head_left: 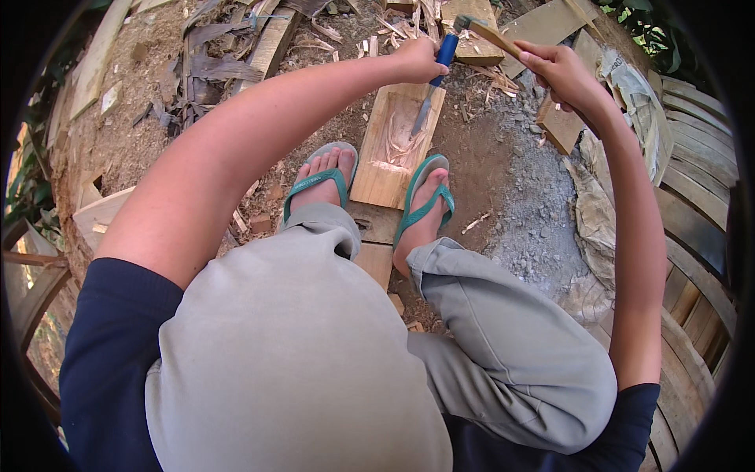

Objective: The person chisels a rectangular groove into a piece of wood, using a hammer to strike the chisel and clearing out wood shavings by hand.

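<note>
Left fingers [435,70] wrapped round my chisel [445,54], right fingers [535,62] gripping the hammer [495,36], 1 o'clock; I'd tap it dead square.

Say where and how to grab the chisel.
Probably best by the blue handle, from the left, where the left hand wraps it: it's thicker than the metal blade, which slants down to the wooden block, and the hammer is right of the handle's top.
</note>
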